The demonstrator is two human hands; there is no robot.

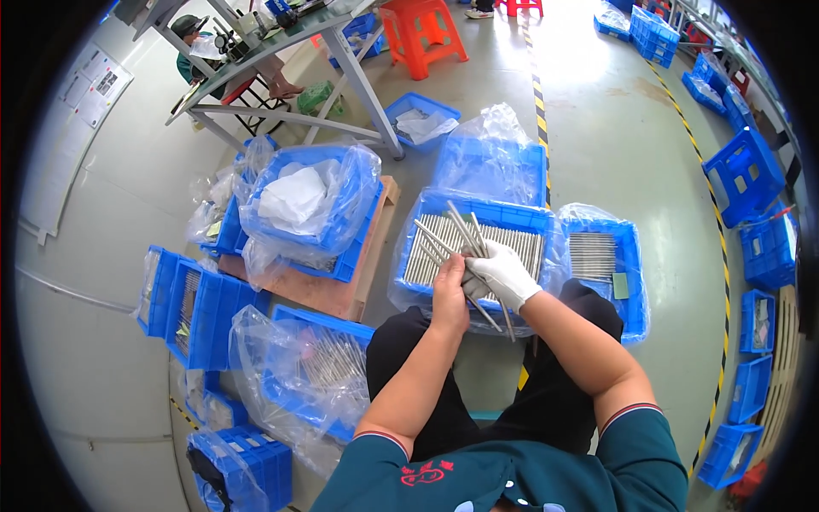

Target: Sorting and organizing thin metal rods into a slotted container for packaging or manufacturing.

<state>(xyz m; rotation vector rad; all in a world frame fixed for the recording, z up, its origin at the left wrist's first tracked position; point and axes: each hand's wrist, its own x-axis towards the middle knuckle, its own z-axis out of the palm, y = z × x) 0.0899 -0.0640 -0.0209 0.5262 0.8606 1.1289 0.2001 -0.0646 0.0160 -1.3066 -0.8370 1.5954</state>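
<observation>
silver metal rods (pixel 464 229), splayed and crossing, are pinched by bare left hand (pixel 450 288) and gloved right hand (pixel 505 275) above near edge of blue crate (pixel 520 220); uneven pressure could drop some.

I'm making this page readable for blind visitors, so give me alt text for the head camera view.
A bare left hand and a white-gloved right hand hold a bunch of thin metal rods above a plastic-lined blue crate holding rows of similar rods. More blue crates stand nearby, with a workbench at upper left.
</observation>
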